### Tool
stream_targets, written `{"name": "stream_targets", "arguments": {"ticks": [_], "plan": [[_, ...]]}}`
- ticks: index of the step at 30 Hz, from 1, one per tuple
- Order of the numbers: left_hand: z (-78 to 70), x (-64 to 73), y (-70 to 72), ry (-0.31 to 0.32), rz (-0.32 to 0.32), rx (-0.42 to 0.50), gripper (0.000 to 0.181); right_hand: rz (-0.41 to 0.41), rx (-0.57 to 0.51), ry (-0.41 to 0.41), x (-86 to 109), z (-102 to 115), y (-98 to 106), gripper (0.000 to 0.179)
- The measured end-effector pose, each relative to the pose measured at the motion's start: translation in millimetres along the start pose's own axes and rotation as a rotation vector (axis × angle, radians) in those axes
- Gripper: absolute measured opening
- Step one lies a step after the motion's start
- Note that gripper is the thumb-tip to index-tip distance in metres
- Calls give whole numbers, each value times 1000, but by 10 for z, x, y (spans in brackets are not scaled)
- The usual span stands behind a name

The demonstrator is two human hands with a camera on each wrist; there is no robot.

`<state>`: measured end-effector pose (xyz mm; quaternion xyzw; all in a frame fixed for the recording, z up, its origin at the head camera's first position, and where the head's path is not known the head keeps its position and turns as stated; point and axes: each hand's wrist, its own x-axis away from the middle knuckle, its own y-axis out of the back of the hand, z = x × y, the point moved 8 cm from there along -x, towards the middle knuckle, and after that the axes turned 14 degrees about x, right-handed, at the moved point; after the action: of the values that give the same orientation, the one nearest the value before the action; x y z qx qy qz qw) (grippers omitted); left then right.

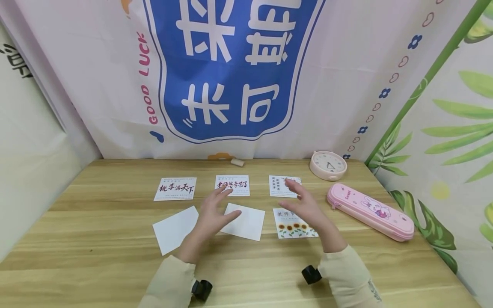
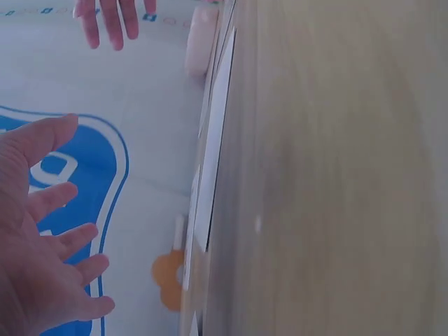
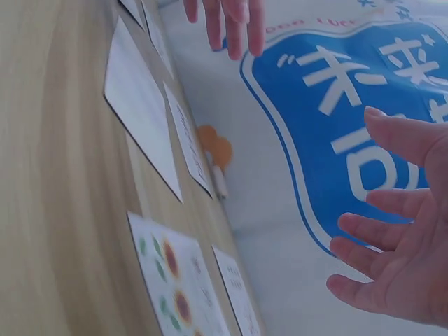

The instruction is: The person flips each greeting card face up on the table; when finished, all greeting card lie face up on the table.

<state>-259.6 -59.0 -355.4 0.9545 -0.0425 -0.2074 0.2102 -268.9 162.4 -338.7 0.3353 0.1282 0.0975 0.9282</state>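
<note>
One blank card [image 1: 174,230] slants lengthwise away rightward.

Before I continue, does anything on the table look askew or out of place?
Yes: in the near row, the left blank card and the middle blank card lie askew, while the sunflower card beside them lies nearly straight.

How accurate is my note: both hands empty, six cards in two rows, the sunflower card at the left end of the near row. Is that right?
Not quite: the head view shows the sunflower card at the right end of the near row; a blank white card is at the left end. The rest stands: the left hand and right hand are empty.
</note>
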Motion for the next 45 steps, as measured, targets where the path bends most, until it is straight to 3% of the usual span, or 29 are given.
{"name": "stream_targets", "arguments": {"ticks": [5, 11, 16, 23, 28, 31, 36, 41, 45], "plan": [[103, 49, 129, 59, 21, 40, 60, 46, -8, 50, -64, 108, -300, 66], [206, 103, 203, 88, 43, 126, 61, 105, 26, 11, -74, 115, -601, 71], [299, 132, 181, 103, 78, 123, 62, 142, 98, 22, -70, 93, -785, 72], [470, 185, 119, 198, 104, 215, 64, 163, 140, 52, -57, 74, -914, 70], [555, 214, 92, 233, 98, 236, 66, 149, 190, 66, -43, 14, -997, 68], [601, 235, 75, 254, 88, 222, 65, 129, 258, 96, -33, -9, -1050, 66], [621, 249, 25, 210, 106, 125, 65, 97, 388, 142, -7, -14, -1105, 63], [571, 254, 12, 141, 112, 44, 64, 106, 419, 162, 10, -6, -1129, 63], [527, 273, -12, 115, 160, -31, 65, 131, 419, 181, 13, 3, -1156, 64]]}}
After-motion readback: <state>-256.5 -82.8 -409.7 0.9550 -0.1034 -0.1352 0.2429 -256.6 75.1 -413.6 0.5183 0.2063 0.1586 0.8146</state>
